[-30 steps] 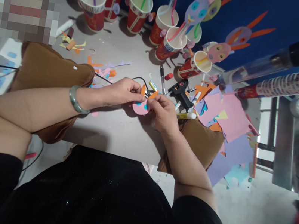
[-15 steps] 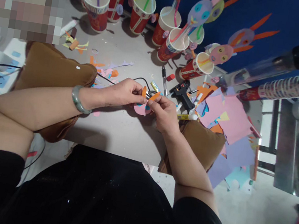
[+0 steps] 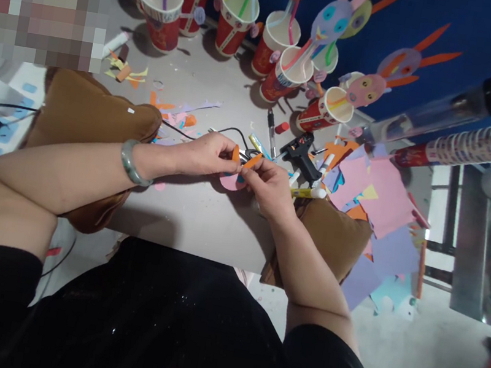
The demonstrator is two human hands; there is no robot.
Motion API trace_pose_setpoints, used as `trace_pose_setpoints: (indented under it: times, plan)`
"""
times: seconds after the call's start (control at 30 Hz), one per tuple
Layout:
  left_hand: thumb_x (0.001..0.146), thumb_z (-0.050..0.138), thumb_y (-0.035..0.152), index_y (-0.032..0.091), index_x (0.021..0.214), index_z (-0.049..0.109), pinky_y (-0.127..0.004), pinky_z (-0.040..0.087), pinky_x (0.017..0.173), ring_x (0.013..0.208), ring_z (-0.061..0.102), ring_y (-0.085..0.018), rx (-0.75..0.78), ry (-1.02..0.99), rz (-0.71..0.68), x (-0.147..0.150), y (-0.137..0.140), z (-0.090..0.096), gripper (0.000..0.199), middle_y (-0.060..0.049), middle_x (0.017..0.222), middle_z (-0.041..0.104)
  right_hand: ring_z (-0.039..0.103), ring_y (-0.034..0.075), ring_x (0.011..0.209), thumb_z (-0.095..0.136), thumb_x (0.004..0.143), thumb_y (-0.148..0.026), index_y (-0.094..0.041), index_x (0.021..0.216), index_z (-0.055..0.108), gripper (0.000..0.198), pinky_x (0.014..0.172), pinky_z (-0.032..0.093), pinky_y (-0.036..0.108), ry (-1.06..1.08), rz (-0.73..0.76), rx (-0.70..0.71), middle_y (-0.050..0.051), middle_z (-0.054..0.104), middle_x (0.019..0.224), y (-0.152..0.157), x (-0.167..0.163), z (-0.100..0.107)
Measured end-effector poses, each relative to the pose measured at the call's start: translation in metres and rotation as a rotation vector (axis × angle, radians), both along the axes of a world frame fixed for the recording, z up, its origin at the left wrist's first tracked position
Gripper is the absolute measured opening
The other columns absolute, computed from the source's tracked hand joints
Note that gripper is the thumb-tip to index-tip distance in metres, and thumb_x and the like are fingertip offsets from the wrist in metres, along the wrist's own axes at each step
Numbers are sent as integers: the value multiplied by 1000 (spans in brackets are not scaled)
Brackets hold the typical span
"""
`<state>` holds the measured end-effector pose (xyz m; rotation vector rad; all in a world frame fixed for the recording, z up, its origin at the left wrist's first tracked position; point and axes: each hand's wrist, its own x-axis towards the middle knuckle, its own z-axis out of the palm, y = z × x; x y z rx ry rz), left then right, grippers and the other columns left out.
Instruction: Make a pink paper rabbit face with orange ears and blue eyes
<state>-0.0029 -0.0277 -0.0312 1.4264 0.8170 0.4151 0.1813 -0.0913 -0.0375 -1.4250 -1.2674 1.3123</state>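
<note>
Between my two hands is a small pink paper face (image 3: 231,182) with blue spots, partly covered by my fingers. Two orange paper ears (image 3: 253,161) stick up from its far edge. My left hand (image 3: 216,156) pinches the face's left side between thumb and fingers. From the right, my right hand (image 3: 268,186) pinches it near the base of the other ear, its thumb close to my left fingertips. Just beyond the ears lie scissors (image 3: 245,155), mostly hidden. A black glue gun (image 3: 302,157) rests to the right of my right hand.
Red and white paper cups (image 3: 235,27) with straws and paper faces line the back. Brown cushions (image 3: 98,111) lie under my left forearm and beside my right one. Coloured paper sheets (image 3: 388,194), scraps and markers (image 3: 307,192) spread to the right. A cup stack (image 3: 480,140) juts in at right.
Both hands stay almost in place, still pinching the paper face. My fingers have shifted slightly over it, covering a little more of its blue spots. The view has moved slightly.
</note>
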Motion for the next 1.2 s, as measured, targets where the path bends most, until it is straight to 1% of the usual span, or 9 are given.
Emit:
trace_pose_setpoints:
  times: [0.27, 0.4, 0.47, 0.57, 0.7, 0.77, 0.93, 1.1, 1.2]
  plan:
    - [102, 58, 21, 18, 89, 53, -23, 42, 59, 62, 54, -7, -66, -77, 340, 7, 1, 7, 14, 3, 76, 61, 44, 7, 45, 80, 73, -35, -21, 76, 57, 28, 46, 33, 24, -49, 244, -233, -6, 59, 56, -8, -2, 1]
    - [102, 56, 16, 19, 89, 52, -23, 42, 60, 62, 55, -7, -41, -108, 344, 6, 3, 4, 14, 2, 78, 62, 56, 11, 54, 75, 75, -27, -18, 95, 63, 24, 55, 43, 27, -292, 284, -147, -4, 65, 63, -12, -6, 0]
    - [101, 55, 14, 19, 90, 52, -23, 41, 58, 61, 54, -7, -38, -117, 345, 6, 4, 1, 13, 2, 78, 62, 62, 15, 60, 72, 76, -21, -17, 114, 64, 39, 61, 47, 29, -444, 299, -93, -2, 68, 68, -13, -7, 2]
    - [101, 54, 12, 19, 92, 53, -23, 41, 56, 61, 55, -7, -35, -141, 356, 6, 5, -3, 11, 2, 78, 62, 68, 19, 67, 70, 78, -17, -14, 140, 53, 65, 71, 51, 33, -612, 341, -70, 1, 73, 73, -14, -8, 5]
    - [99, 55, 9, 19, 94, 55, -21, 41, 55, 63, 57, -6, -7, -154, 371, 6, 6, -4, 11, 2, 78, 63, 71, 24, 76, 68, 82, -17, -12, 158, 34, 83, 77, 51, 36, -805, 405, -50, 5, 77, 79, -16, -11, 15]
    - [98, 55, 9, 18, 94, 55, -20, 41, 55, 63, 57, -6, 9, -141, 373, 5, 6, -4, 11, 2, 77, 63, 72, 27, 81, 67, 87, -23, -13, 157, 37, 77, 75, 49, 36, -952, 444, -45, 7, 78, 83, -19, -11, 24]
    - [97, 54, 7, 18, 95, 56, -19, 41, 56, 66, 57, -6, 48, -121, 381, 5, 7, -4, 12, 1, 80, 64, 69, 25, 80, 54, 99, -35, -18, 135, 63, 41, 64, 31, 32, -1303, 635, 22, 13, 79, 101, -35, -10, 48]
    - [93, 58, 5, 17, 91, 57, -20, 43, 61, 68, 57, -7, 91, -127, 390, 6, 8, -6, 13, 2, 78, 61, 61, 16, 67, 49, 102, -27, -18, 128, 68, 34, 60, 20, 32, -1271, 926, 116, 11, 78, 97, -57, -8, 45]
    - [92, 58, 5, 17, 90, 56, -20, 44, 62, 67, 57, -7, 110, -121, 382, 6, 9, -6, 13, 2, 77, 61, 63, 17, 71, 51, 101, -27, -18, 124, 70, 32, 62, 26, 30, -1175, 870, 182, 10, 79, 96, -56, -1, 41]
